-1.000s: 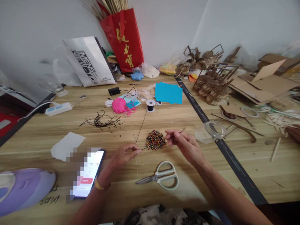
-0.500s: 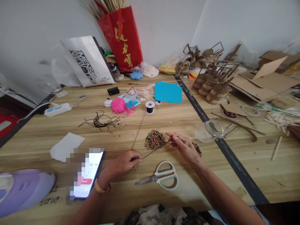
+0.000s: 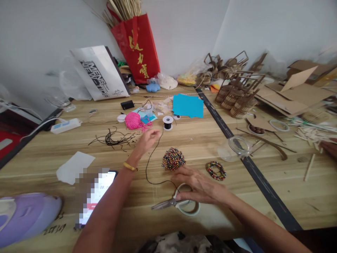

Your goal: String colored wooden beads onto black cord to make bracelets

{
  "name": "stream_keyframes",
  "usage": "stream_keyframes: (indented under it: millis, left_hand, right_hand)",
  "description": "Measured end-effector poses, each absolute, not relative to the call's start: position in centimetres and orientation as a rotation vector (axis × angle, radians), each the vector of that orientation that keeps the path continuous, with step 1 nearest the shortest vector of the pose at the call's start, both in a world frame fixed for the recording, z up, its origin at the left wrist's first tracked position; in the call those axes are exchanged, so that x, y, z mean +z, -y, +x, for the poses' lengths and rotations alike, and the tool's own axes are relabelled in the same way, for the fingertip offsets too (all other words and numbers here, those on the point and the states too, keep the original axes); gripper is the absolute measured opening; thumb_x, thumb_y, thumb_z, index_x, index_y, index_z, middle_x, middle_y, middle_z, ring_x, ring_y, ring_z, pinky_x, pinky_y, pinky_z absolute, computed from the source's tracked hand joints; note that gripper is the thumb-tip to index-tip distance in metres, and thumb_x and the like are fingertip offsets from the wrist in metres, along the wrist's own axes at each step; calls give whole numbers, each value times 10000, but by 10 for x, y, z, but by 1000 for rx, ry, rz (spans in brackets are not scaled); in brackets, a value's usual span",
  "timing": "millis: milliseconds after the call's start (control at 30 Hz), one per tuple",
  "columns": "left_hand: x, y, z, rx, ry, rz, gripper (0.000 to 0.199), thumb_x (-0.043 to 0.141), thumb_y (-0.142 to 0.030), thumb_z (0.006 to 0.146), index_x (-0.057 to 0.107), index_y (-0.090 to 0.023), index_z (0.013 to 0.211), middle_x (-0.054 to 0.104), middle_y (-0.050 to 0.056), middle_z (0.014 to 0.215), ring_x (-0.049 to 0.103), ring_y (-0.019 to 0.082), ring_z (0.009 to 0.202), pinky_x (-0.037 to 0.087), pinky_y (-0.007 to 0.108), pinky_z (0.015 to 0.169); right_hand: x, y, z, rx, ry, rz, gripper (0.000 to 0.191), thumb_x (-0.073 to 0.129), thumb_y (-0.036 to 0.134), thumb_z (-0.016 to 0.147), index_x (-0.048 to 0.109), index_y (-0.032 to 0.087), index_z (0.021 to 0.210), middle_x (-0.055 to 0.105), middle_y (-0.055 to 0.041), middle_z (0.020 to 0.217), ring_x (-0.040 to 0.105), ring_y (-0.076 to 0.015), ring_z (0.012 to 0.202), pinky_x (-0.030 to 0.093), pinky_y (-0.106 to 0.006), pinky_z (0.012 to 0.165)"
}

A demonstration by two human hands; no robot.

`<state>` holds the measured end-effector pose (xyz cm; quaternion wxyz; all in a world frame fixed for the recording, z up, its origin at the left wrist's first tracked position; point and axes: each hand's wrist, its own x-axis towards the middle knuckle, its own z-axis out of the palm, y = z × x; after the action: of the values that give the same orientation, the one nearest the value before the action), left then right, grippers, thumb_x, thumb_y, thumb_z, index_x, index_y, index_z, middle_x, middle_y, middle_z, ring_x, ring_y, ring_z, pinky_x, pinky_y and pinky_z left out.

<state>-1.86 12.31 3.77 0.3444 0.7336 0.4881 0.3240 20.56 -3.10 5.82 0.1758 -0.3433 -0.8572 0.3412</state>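
My left hand (image 3: 149, 140) reaches just below a white spool (image 3: 167, 123) wound with black cord, its fingers stretched out and apart from the spool. Slack black cord (image 3: 146, 168) curves from the spool down the table and passes beneath my right hand (image 3: 197, 182). That hand is spread over the white-handled scissors (image 3: 172, 202), thumb at the handle loops and fingers apart. The scissors lie flat, blades pointing left. Just beyond my right fingertips sits a pile of multicoloured beads (image 3: 173, 159). Coiled strung beads (image 3: 216, 170) lie right of that hand.
A lit phone (image 3: 98, 196) lies beside my left forearm. Cut black cords (image 3: 113, 138), pink yarn (image 3: 133, 121) and blue sheets (image 3: 188, 106) are farther back. A clear plastic container (image 3: 235, 147) stands at right. Another person's hand (image 3: 329, 149) shows at the right edge.
My left hand has let go of the cord and moved up toward the spool. My right hand has moved down over the scissors. The taut cord now lies slack, and the strung beads are uncovered.
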Motion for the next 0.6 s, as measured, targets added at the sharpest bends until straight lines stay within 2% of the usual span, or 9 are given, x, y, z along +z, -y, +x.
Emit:
stream_keyframes:
  millis: [67,167,300,433,600]
  left_hand:
    - [28,-147,-8,916,-1439,1872,327,531,-310,829,606,-111,1079,644,126,1125,603,201,996,458,322,884]
    - [16,-171,7,847,-1690,1892,265,553,-293,812,624,-127,1007,666,113,1059,588,211,992,437,327,882]
    - [5,-179,23,838,-1765,1911,222,581,-311,799,620,-128,918,656,136,1005,549,252,1037,388,374,915]
    - [-7,-176,29,682,-1955,2055,235,602,-370,789,620,-142,840,604,170,1069,485,327,1100,292,482,964]
    - [-13,-177,25,573,-1956,2143,157,569,-286,809,633,-145,782,612,164,1026,489,313,1075,292,466,941]
  right_hand:
    - [69,18,207,693,2572,-996,383,594,474,834,610,193,1092,597,-92,1046,535,-244,1044,411,-421,924]
    - [78,-17,205,363,2543,-1148,391,499,487,889,581,178,1114,589,-107,1004,545,-241,967,422,-400,862]
    - [80,-88,197,-44,2414,-1439,476,418,549,898,572,154,1114,575,-152,1051,489,-285,1011,343,-414,896]
    - [75,-153,185,-150,2316,-1736,591,321,607,899,523,124,1173,539,-197,1133,447,-332,1054,294,-437,891]
    - [61,-191,164,-58,2332,-1861,562,408,568,886,490,114,1207,524,-204,1169,468,-335,1064,323,-416,865]
